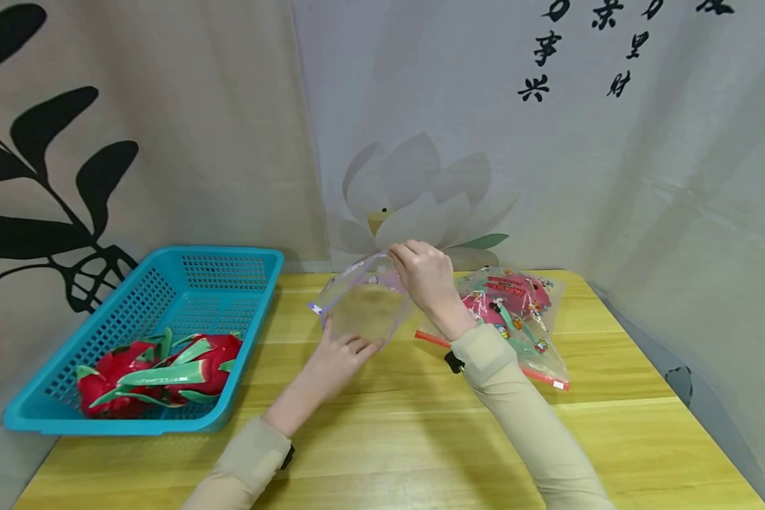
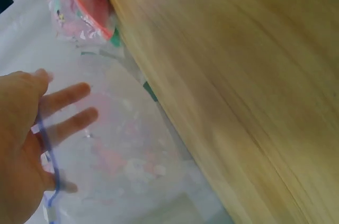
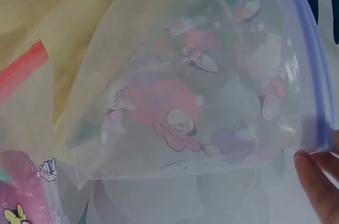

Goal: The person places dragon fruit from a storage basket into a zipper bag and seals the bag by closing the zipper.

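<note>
A clear zip bag (image 1: 371, 280) with a purple closure and printed cartoon figures is held up over the table, its mouth spread wide. My right hand (image 1: 423, 278) pinches the far right corner of its rim; in the right wrist view those fingers (image 3: 315, 181) grip the purple strip. At the near side of the mouth is my left hand (image 1: 339, 363). Its fingers are spread and fairly straight, and in the left wrist view the purple rim crosses them (image 2: 69, 99). Nothing can be seen inside this bag (image 3: 175, 123).
To the left, a blue plastic basket (image 1: 229, 273) holds red dragon fruits (image 1: 117, 379) with green scales. Beyond my right forearm, a second zip bag (image 1: 516, 304) with a red closure lies on the wooden table (image 1: 382, 439), with red and green contents. A printed curtain (image 1: 433, 106) hangs behind.
</note>
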A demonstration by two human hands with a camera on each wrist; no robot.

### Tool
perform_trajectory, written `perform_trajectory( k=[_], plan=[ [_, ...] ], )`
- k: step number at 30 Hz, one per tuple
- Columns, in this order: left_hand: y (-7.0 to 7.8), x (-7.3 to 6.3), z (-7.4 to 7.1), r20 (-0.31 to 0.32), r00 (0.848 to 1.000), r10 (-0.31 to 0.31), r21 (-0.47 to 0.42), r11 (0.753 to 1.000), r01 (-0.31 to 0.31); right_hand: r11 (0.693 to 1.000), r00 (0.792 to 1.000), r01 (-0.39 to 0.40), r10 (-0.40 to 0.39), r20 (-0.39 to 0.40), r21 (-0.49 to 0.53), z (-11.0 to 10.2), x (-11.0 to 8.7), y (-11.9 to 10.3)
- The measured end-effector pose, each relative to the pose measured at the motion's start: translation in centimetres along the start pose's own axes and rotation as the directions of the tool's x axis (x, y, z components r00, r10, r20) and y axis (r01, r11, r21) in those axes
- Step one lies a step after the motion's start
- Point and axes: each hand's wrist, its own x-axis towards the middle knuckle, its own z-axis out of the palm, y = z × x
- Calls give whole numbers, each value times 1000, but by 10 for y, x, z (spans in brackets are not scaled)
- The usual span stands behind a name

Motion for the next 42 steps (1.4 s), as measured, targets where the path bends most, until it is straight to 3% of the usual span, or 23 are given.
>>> perform_trajectory(
  k=[4,9,16,22,32,36,42],
  plan=[
    [3,1,0,60,998,-8,-22,1000,10,1000,1000,-18,18,-8,10,-1,3,2],
    [4,4,0,71,997,-8,-24,1000,10,999,999,-42,42,-18,20,-3,6,4],
    [-5,7,0,21,1000,8,12,1000,-9,1000,1000,-7,7,-16,2,0,3,5],
    [-13,7,-4,13,1000,-5,13,1000,4,999,999,22,-23,-32,-29,4,-3,4],
    [-8,3,-14,-74,997,27,-4,1000,-27,1000,1000,4,-5,-30,-25,6,-2,1],
    [-8,2,-24,-62,998,3,-58,998,-7,1000,1000,-9,8,-13,-26,6,-2,1],
    [-18,-4,-58,40,999,-25,-150,988,31,1000,1000,-11,11,-2,-27,4,-2,2]
  ],
)
